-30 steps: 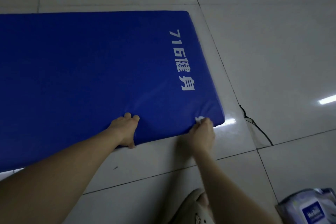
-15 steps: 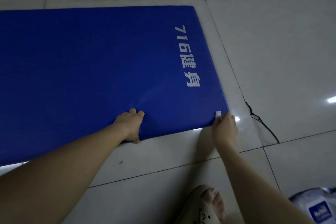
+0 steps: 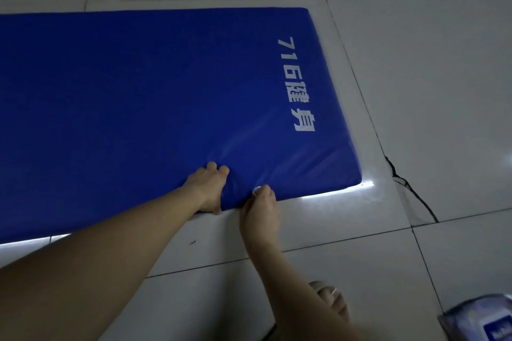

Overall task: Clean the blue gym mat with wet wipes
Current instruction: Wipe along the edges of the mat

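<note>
On the floor – mat point(image 3: 138, 105), blurred wipes pack point(image 3: 483, 322)

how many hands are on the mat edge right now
2. The left hand grips the near edge of the blue mat; the right hand, just beside it, holds a wet wipe against the same edge.

Your mat point(image 3: 138, 91) was deep blue with white lettering point(image 3: 295, 83) near one end. Your wipe point(image 3: 256, 189) showed white. The floor point(image 3: 429, 63) was pale grey tile with dark grout lines and a black crack point(image 3: 407, 185); the pack point(image 3: 482, 321) whitish, blue-labelled.
</note>
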Demonstrator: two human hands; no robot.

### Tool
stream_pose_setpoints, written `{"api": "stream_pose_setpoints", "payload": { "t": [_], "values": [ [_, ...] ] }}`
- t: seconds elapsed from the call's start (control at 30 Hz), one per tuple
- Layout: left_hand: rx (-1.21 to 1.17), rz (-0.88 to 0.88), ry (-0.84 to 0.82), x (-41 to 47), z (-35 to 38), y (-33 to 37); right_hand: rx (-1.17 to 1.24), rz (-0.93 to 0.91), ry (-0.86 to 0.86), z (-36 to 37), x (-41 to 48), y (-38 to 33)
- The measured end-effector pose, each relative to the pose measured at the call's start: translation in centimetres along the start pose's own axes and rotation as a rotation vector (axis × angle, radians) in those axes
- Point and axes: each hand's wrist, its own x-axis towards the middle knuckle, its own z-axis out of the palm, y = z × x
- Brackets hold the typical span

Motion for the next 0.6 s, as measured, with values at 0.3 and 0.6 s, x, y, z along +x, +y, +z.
{"api": "stream_pose_setpoints", "payload": {
  "t": [0.3,0.6],
  "values": [
    [-0.010,0.027,0.008,-0.1,-0.3,-0.2,-0.277,-0.415,-0.366,-2.3,1.8,-0.6],
    [0.523,0.026,0.066,-3.1,-2.7,2.3,-0.452,-0.304,-0.167,-12.9,5.6,3.8]
  ]
}}
